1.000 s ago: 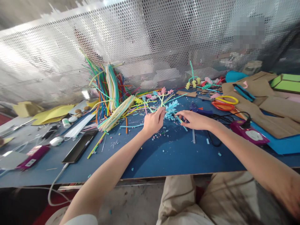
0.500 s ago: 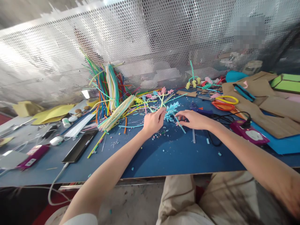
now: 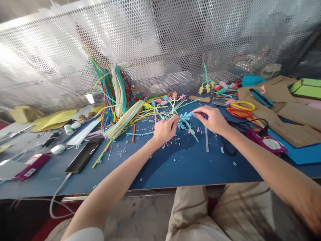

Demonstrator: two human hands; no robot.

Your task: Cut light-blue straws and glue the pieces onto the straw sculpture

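A light-blue pipe-cleaner flower with fuzzy lobes hangs between my two hands above the table. My left hand is closed on its left side, the fingertips partly hidden behind the knuckles. With thumb and forefinger, my right hand pinches the tip of a blue lobe at the upper right. A light-blue stem slants down to the right below the flower. Just behind, pink, yellow and blue pipe-cleaner flowers lie among loose stems.
Bundled pipe cleaners lie left of centre. A phone with a cable is at the left. Scissors, a purple power strip and brown cardboard are on the right. A perforated metal screen stands behind the table.
My right hand has risen from beside the lower stem to the flower's upper-right lobe, now pinched and drawn to the right. My left hand stays nearly in place.
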